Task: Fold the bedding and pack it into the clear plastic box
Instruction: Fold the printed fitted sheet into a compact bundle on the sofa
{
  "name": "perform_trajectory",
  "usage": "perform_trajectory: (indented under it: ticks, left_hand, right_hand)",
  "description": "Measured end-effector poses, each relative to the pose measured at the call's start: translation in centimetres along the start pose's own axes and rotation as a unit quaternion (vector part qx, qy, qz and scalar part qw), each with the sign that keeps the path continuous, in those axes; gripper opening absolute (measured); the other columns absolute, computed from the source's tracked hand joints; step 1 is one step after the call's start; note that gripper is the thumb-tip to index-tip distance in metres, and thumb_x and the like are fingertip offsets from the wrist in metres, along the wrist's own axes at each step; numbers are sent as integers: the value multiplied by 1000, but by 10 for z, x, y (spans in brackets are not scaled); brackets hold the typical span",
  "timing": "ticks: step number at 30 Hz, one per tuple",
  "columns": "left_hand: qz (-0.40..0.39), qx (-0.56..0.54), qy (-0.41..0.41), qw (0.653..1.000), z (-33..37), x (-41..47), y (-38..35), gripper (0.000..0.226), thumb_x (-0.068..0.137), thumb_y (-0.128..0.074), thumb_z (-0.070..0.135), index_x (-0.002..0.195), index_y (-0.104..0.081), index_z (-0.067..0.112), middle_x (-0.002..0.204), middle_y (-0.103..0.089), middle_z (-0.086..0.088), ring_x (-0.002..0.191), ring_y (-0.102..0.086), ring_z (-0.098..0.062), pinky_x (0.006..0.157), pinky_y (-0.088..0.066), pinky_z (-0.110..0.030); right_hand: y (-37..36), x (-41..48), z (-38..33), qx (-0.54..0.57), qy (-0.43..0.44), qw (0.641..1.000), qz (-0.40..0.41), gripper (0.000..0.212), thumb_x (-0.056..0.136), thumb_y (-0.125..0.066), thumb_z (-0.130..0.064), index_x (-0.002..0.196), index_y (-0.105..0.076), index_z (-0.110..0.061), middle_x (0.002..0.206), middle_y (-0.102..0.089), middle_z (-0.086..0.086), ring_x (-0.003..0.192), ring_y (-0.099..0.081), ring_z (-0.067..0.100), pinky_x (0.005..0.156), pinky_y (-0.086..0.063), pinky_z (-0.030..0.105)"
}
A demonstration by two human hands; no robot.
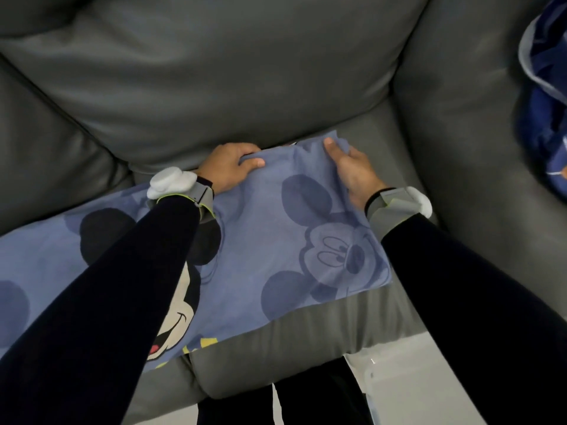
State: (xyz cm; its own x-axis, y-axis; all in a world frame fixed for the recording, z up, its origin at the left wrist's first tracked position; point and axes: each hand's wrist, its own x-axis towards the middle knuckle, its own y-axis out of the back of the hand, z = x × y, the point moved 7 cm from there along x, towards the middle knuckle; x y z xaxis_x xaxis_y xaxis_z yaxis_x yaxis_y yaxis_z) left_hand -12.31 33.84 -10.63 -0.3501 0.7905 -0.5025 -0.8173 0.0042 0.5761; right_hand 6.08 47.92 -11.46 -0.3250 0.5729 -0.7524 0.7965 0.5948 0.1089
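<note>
Left hand point(230, 168) curled in a grip, right hand point(352, 171) flat

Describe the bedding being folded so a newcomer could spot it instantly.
On the grey sofa seat lies a light blue cloth. The left hand grips its far edge, the right hand presses beside. Its cartoon mouse print sets it apart from the darker blue fabric at the far right.
</note>
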Motion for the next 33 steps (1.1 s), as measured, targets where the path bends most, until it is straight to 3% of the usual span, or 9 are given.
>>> perform_trajectory:
  ticks: [4,7,10,13,17,22,25,28,33]
  left_hand:
    - [-21,29,104,994,-40,-11,16,38,84,-58,58,84,-66,21,82,-65,3,84,-60,-19,80,-47,-30]
    - [-86,42,173,980,-70,-37,27,59,67,-54,81,82,-63,25,91,-62,4,89,-57,-19,82,-43,-30]
    - [-109,54,175,977,-82,-57,32,78,58,-61,83,108,-60,24,109,-55,8,105,-53,-16,92,-39,-27]
    - [-44,39,97,994,-74,-58,39,67,59,-59,83,72,-56,17,71,-51,2,70,-49,-15,66,-39,-28]
    - [98,58,120,986,-101,-75,70,54,77,-59,67,75,-60,13,74,-59,-9,76,-57,-22,70,-42,-32]
    - [-69,128,236,961,-161,-120,79,89,65,-40,90,127,-55,26,138,-52,-8,120,-51,-29,99,-39,-35]
    - [-118,171,251,945,-188,-151,103,100,51,-40,97,117,-60,24,124,-61,-8,106,-58,-28,88,-45,-34]
    - [-88,175,229,953,-209,-177,126,91,42,-31,101,69,-63,19,78,-64,-6,70,-56,-21,60,-40,-29]
    - [-92,221,259,936,-258,-212,149,88,59,-35,93,105,-67,25,120,-63,-7,102,-57,-29,88,-45,-34]
  right_hand:
    - [23,25,1,11,38,998,45,37,99,-50,-20,134,-53,-10,130,-58,2,113,-55,8,105,-43,23]
    - [20,17,-4,-83,102,989,70,42,94,-54,-11,135,-50,-11,135,-55,6,118,-54,15,104,-40,22]
    - [-17,-37,-18,-345,315,867,172,51,76,-45,-10,125,-57,-13,144,-44,15,132,-43,30,112,-27,32]
    - [-88,-78,0,-460,425,777,67,49,78,-42,-12,124,-57,-21,154,-32,10,144,-26,27,118,-5,46]
    - [-125,-62,65,-576,319,748,-88,50,99,-20,-40,149,-22,-38,162,-8,-6,149,-4,17,119,1,53]
    - [-128,-57,80,-651,315,688,-62,54,98,-13,-45,151,-15,-38,161,-9,-5,149,-8,19,118,-1,52]
    - [-133,-60,76,-656,301,691,-41,54,96,-10,-46,150,-13,-40,161,-10,-7,149,-9,18,118,-3,54]
    - [-139,-66,69,-657,280,700,-5,55,93,-16,-44,148,-20,-42,160,-15,-7,148,-14,18,116,-9,58]
    - [-146,-70,62,-662,167,731,11,49,95,-30,-43,143,-25,-45,161,-10,-11,149,-7,20,113,-7,66]
